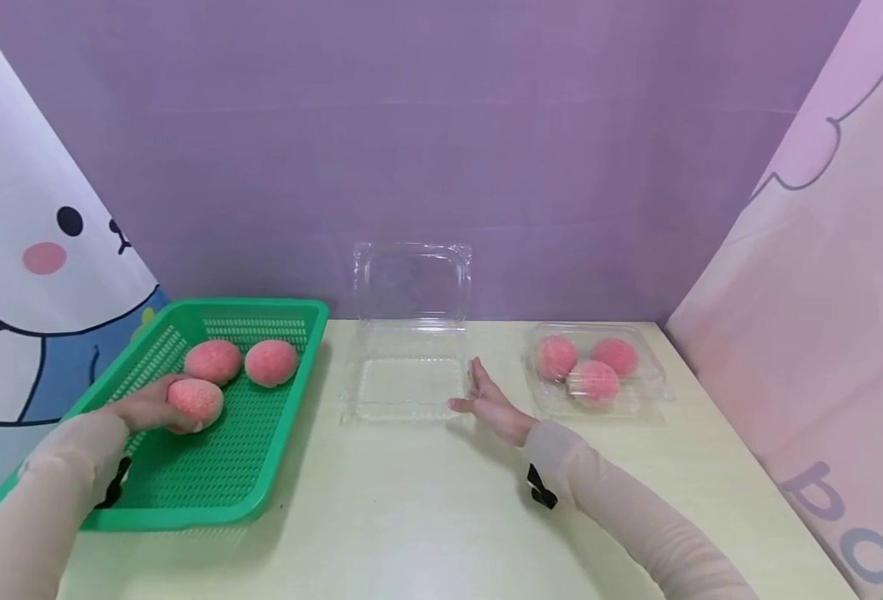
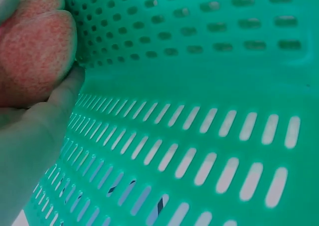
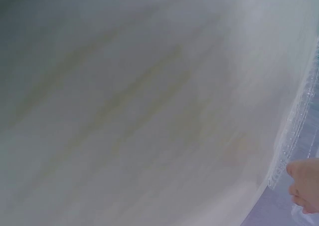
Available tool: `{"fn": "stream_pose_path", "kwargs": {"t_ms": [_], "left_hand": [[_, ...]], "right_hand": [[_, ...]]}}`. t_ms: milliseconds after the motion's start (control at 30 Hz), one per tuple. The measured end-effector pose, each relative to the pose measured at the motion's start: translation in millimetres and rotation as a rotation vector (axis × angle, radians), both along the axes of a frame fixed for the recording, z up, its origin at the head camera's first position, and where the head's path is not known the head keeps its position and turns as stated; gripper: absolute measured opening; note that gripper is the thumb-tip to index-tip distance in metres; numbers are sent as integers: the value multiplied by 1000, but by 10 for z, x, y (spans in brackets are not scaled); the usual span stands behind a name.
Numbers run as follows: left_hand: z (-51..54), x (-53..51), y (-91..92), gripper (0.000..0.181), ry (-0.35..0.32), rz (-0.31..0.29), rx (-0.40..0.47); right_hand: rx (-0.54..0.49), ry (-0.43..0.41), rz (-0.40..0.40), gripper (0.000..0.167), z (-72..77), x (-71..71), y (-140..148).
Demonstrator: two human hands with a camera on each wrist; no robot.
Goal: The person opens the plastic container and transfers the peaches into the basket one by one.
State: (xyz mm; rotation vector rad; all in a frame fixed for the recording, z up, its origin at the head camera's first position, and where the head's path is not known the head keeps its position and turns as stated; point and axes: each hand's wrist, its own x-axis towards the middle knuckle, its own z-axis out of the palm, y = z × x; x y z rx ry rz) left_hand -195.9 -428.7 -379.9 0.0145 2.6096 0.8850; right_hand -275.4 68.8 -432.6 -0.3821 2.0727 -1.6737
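My left hand (image 1: 147, 407) grips a pink peach (image 1: 198, 402) inside the green basket (image 1: 267, 467). Two further peaches lie just beyond it, one at the back left (image 1: 212, 362) and one to the right (image 1: 271, 363). In the left wrist view, the held peach (image 2: 42, 56) rests against my fingers, close to the slotted basket wall. A clear plastic clamshell box (image 1: 411, 387) stands with its lid raised at mid-table. At its right edge is my right hand (image 1: 497, 414), thumb and fingers spread and seemingly touching the rim; the right wrist view shows only part of this hand (image 3: 305, 183).
To the right sits another clear clamshell box (image 1: 647, 387), its lid down over three peaches. A purple backdrop (image 1: 441, 150) rises behind the pale table (image 1: 411, 517), with printed cloth panels on both sides.
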Motion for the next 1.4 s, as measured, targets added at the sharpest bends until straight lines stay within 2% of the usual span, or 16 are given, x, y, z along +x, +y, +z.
{"fn": "stream_pose_path", "kwargs": {"t_ms": [200, 333, 500, 733, 833, 967, 1067, 1167, 1400], "left_hand": [[59, -7, -5, 93, -25, -12, -68], [87, -3, -17, 96, -49, -7, -111], [76, -4, -32, 100, -72, 3, -117], [73, -13, -19, 98, -76, -6, -104], [81, -17, -13, 97, -82, -11, -89], [72, -32, -45, 97, -103, -20, -44], [89, -40, -63, 95, -148, -6, 19], [146, -45, -69, 91, -165, 21, 49], [319, -85, 13, 82, -57, 28, -35]], "right_hand": [[-13, -3, 14, 99, 14, -3, 7], [-28, -20, 26, 98, 107, 36, 4], [-23, -24, 35, 95, 247, 126, -3], [-23, -27, 33, 95, 282, 148, 13], [-22, -28, 28, 96, 250, 123, 20], [-16, -34, 13, 97, 108, 39, 16], [-15, -27, -1, 98, 17, -7, 5], [-18, -17, -12, 99, 2, -25, -14], [-15, -38, -18, 100, 13, -12, -7]]}}
